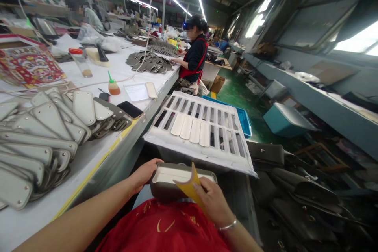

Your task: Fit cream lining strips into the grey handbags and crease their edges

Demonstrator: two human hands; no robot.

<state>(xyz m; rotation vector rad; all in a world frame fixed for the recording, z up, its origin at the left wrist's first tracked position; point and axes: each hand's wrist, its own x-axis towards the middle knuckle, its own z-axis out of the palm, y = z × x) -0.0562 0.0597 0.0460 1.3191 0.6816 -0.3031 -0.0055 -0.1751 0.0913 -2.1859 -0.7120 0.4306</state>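
Bag (165,192) at lower centre of frame, grasped at one end by left hand (146,174); yellow sheet (186,188) pinched in right hand (216,201). Steady bag firmly; avoid creasing sheet against pale panel (169,175).

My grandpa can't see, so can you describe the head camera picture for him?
A person's left hand holds a dark box-shaped piece with a pale panel, and the right hand holds a yellow card at it. Ahead, four pale strips lie on a slatted white rack; grey pieces cover part of a table at left.
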